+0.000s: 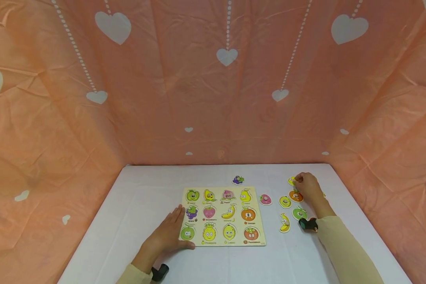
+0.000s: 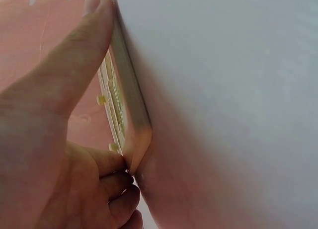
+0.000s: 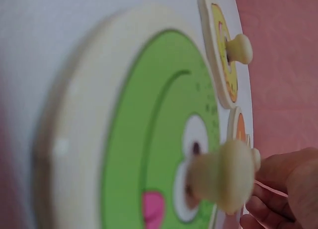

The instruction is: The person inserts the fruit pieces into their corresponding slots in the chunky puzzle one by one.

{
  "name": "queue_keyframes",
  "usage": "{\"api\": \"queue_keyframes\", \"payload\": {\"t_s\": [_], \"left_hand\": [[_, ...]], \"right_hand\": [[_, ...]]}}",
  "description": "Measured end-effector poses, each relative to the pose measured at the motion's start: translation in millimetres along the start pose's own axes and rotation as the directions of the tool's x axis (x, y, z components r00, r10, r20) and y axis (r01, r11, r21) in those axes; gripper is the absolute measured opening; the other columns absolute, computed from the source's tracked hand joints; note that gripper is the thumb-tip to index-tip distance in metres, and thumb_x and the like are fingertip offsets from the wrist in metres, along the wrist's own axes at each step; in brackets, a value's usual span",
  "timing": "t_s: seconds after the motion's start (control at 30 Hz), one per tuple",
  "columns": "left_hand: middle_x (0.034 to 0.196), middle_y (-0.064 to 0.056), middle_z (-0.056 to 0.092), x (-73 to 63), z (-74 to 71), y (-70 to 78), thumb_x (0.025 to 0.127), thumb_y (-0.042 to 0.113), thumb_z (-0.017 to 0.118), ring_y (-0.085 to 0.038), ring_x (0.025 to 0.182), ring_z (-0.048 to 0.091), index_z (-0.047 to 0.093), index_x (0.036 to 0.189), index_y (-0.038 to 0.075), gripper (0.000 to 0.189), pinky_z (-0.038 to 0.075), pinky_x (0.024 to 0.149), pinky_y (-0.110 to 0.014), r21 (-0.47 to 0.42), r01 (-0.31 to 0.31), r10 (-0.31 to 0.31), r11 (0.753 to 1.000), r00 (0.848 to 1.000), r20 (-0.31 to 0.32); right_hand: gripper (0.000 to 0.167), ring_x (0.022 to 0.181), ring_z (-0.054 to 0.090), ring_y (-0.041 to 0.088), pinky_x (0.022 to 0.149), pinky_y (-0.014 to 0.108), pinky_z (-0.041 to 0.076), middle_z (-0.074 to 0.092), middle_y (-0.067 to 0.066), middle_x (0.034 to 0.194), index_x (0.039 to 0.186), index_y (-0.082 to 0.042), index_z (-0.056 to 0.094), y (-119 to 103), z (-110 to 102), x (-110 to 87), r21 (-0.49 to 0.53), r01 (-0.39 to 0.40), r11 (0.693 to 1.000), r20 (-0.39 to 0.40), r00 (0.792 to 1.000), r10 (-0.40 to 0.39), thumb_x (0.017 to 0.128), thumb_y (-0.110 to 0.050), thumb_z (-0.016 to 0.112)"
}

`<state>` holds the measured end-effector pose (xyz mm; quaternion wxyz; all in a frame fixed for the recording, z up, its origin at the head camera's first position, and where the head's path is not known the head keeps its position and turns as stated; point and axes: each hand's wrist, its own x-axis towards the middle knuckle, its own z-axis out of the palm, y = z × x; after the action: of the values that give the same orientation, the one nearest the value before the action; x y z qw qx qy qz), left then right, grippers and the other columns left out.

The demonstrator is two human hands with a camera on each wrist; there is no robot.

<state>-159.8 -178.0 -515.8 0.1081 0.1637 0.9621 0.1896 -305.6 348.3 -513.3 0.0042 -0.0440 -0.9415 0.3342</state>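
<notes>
A wooden fruit puzzle board point(image 1: 220, 221) lies on the table. My left hand point(image 1: 169, 230) rests at its near left corner, fingers along the left side and thumb point(image 2: 92, 38) against the front edge. In the left wrist view, small knobs stick up from the board's face. At the back right, my right hand point(image 1: 308, 188) pinches a yellow puzzle piece point(image 1: 291, 181); its fingertips partly cover the piece. Just in front of that hand lie an orange piece point(image 1: 296, 196) and a green round piece point(image 3: 134, 124) with a knob.
A grape piece point(image 1: 238, 180) lies behind the board. Right of the board are a strawberry piece point(image 1: 265, 199), a yellow round piece point(image 1: 285, 202) and a banana piece point(image 1: 284, 223). Orange cloth point(image 1: 213, 118) with pale hearts hangs around the white table point(image 1: 103, 221).
</notes>
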Motion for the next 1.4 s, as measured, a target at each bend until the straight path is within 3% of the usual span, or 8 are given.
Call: {"api": "queue_keyframes", "payload": {"t_s": [0.4, 0.8, 1.07, 1.4], "left_hand": [[0.174, -0.03, 0.022, -1.2, -0.6, 3.6, 0.074, 0.056, 0.095, -0.044, 0.161, 0.025, 0.027, 0.163, -0.013, 0.132, 0.024, 0.133, -0.055, -0.008, 0.02, -0.02, 1.0, 1.0, 0.003], [0.174, -0.03, 0.022, -0.5, -1.3, 3.3, 0.074, 0.056, 0.095, -0.044, 0.162, 0.023, 0.025, 0.163, -0.014, 0.133, 0.023, 0.133, -0.055, -0.011, 0.018, -0.018, 1.0, 1.0, 0.005], [0.174, -0.03, 0.022, -0.6, -0.5, 3.4, 0.074, 0.056, 0.095, -0.044, 0.162, 0.024, 0.026, 0.163, -0.013, 0.132, 0.024, 0.133, -0.055, -0.013, 0.02, -0.02, 1.0, 1.0, 0.001], [0.173, -0.03, 0.024, -1.4, -2.3, 4.7, 0.073, 0.054, 0.096, -0.044, 0.161, 0.025, 0.028, 0.163, -0.014, 0.131, 0.024, 0.133, -0.055, -0.019, 0.021, -0.021, 1.0, 1.0, 0.002]], "right_hand": [[0.027, 0.098, 0.059, 0.036, 0.087, 0.045, 0.058, 0.066, 0.026, 0.11, 0.118, 0.013, 0.067, -1.1, 3.4, -0.7, -0.004, 0.016, 1.0, -0.031, 0.999, -0.016, 0.105, -0.012, 0.066], [0.024, 0.096, 0.061, 0.039, 0.09, 0.055, 0.056, 0.064, 0.028, 0.106, 0.111, 0.014, 0.07, -5.7, 12.0, -3.2, -0.067, 0.165, 0.984, -0.107, 0.979, -0.172, 0.102, -0.008, 0.07], [0.026, 0.098, 0.06, 0.038, 0.092, 0.054, 0.057, 0.063, 0.026, 0.11, 0.115, 0.012, 0.069, -18.0, 11.6, -4.0, -0.04, 0.144, 0.989, -0.075, 0.986, -0.146, 0.103, -0.011, 0.069], [0.026, 0.104, 0.06, 0.04, 0.098, 0.058, 0.056, 0.064, 0.026, 0.112, 0.115, 0.009, 0.071, -29.4, 18.6, -8.5, -0.028, 0.178, 0.984, -0.067, 0.981, -0.18, 0.103, -0.014, 0.07]]}}
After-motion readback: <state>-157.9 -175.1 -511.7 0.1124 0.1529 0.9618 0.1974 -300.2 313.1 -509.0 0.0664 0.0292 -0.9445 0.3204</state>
